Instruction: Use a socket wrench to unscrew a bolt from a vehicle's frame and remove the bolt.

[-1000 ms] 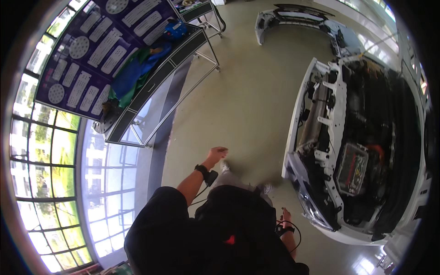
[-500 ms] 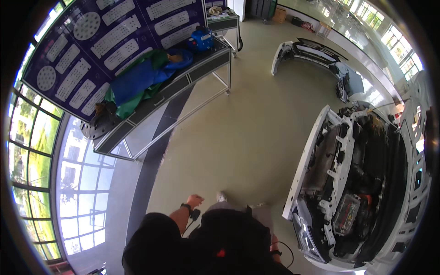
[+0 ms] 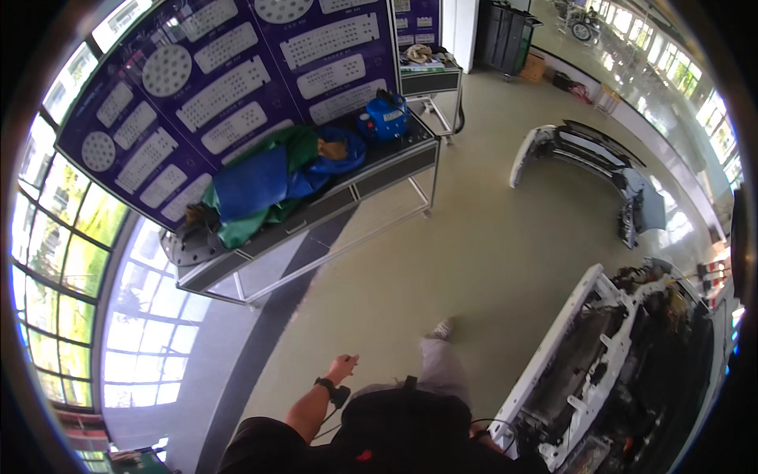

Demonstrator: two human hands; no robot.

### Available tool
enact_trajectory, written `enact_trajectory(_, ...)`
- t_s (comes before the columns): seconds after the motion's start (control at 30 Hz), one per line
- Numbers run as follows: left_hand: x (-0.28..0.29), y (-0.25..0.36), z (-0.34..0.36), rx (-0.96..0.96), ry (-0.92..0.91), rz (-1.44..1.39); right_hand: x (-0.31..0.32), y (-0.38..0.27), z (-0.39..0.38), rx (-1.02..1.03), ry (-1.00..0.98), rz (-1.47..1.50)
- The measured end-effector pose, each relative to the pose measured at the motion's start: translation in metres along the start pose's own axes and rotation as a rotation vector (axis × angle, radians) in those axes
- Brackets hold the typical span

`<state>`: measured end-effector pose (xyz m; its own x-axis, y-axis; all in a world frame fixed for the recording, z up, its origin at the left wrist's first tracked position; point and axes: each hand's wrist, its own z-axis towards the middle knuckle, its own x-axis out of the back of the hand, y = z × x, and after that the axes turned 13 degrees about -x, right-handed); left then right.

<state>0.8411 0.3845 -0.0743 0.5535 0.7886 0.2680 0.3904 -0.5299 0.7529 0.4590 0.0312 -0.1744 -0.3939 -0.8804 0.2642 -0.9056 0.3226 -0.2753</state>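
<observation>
My left hand hangs in front of my left hip over the floor, its fingers loosely bent and nothing visible in it. A black band with a small dark box is strapped round that wrist, with a thin cable running from it. Only a bit of my right forearm shows beside my dark clothing, near the white front beam of a stripped car; the right hand's fingers are hidden. One foot in a light shoe is stretched forward on the floor.
A metal-framed workbench stands ahead to the left, bearing blue and green cloth and a blue machine before a purple panel. A removed car bumper lies on the floor ahead right. Farther off stands a dark cabinet.
My view has moved forward and tilted up: the bench and bumper sit lower, and the car has slid toward the lower right. One foot has stepped forward. The left hand still holds nothing visible.
</observation>
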Motion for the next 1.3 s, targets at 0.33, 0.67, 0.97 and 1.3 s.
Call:
enact_trajectory(0.33, -0.038, 0.162, 0.115, -0.157, 0.12, -0.374, 0.115, -0.342, -0.032, 0.234, -0.013, 0.357)
enact_trajectory(0.67, -0.084, 0.336, 0.333, -0.438, 0.034, -0.223, 0.107, -0.271, -0.012, -0.232, 0.069, 0.384)
enact_trajectory(0.97, -0.078, 0.439, 0.502, -0.599, 0.486, 0.234, 0.05, -0.326, -0.082, -0.412, 0.127, 0.331)
enact_trajectory(1.3, -0.087, 0.504, 0.512, -0.31, 0.697, 0.162, 0.05, -0.414, -0.075, -0.371, 0.15, 0.419)
